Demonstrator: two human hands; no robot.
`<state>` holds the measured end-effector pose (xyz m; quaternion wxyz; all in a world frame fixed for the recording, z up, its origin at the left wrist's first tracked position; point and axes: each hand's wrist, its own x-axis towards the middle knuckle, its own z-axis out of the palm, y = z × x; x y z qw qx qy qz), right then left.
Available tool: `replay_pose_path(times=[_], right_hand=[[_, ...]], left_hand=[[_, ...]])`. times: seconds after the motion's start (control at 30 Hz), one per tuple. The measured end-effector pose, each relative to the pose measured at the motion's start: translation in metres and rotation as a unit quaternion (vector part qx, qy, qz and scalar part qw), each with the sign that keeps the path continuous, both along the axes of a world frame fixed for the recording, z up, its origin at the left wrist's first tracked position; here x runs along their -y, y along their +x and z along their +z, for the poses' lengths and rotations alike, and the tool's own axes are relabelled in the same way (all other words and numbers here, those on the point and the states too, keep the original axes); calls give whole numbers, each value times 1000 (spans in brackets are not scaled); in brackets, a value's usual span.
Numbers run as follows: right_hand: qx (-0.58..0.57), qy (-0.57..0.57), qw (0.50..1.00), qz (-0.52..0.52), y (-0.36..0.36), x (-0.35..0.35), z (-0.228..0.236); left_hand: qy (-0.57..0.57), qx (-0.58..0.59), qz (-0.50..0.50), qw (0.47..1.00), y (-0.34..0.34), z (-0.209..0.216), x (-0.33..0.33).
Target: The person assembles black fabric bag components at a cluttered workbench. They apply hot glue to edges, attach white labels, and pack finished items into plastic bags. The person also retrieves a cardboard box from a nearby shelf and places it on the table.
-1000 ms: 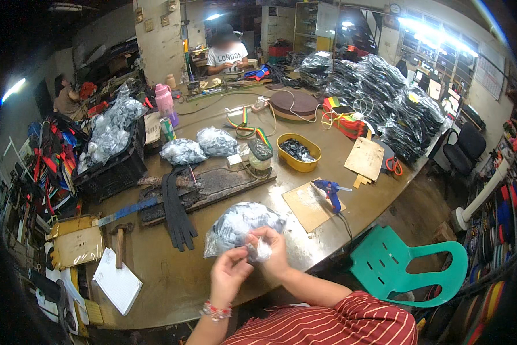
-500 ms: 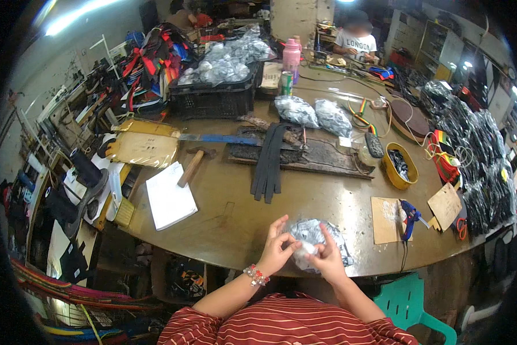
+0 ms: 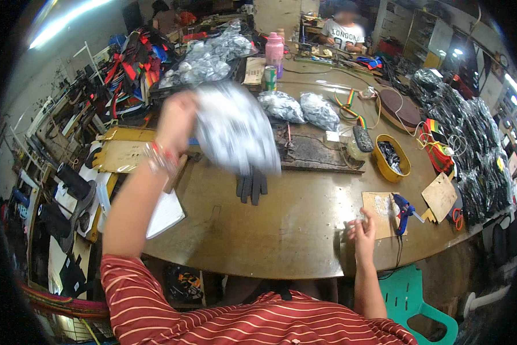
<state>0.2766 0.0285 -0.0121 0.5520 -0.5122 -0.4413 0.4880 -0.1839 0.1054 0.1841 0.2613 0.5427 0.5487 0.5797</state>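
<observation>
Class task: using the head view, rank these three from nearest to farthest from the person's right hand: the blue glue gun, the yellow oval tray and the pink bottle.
From the right hand at the table's near edge:
1. Blue glue gun, just to its right on a board.
2. Yellow oval tray, farther back on the right.
3. Pink bottle, far across the table beside a can.

This is a small assembly workshop. A long, worn wooden workbench (image 3: pixel 281 230) is crowded with tools and stock: a blue glue gun (image 3: pixel 404 207) lying on a cardboard scrap (image 3: pixel 378 214), a yellow oval tray (image 3: pixel 392 156) of small dark parts, and clear plastic bags (image 3: pixel 299 108) of pieces. Bundles of black packed goods (image 3: pixel 471 138) pile up along the right side, coloured straps (image 3: pixel 129 63) heap up on the left, and another person (image 3: pixel 345 31) sits working at the far end.
</observation>
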Motion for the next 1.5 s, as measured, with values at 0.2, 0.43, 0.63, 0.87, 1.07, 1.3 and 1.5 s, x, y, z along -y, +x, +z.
replay_pose_path(times=[0.2, 0.43, 0.63, 0.87, 1.07, 1.3, 1.5], right_hand=[[43, 34, 998, -14, -3, 10, -27], [173, 2, 985, -8, -8, 16, -28], [266, -27, 963, -38, -11, 15, -32], [282, 5, 959, -34, -11, 16, -27], [200, -51, 978, -16, -19, 9, -10], [41, 312, 949, -18, -45, 18, 81], [241, 91, 938, 234, -76, -1, 100]], left_hand=[[106, 198, 83, 971, -76, 56, -115], [142, -321, 78, 933, 52, -103, -235], [-128, -384, 54, 913, 69, -154, -306], [287, -254, 172, 908, 94, -60, -298], [287, -79, -13, 954, 125, 14, -125], [1, 264, -81, 961, 187, -89, 21], [-116, 355, -202, 905, 216, -155, 90]])
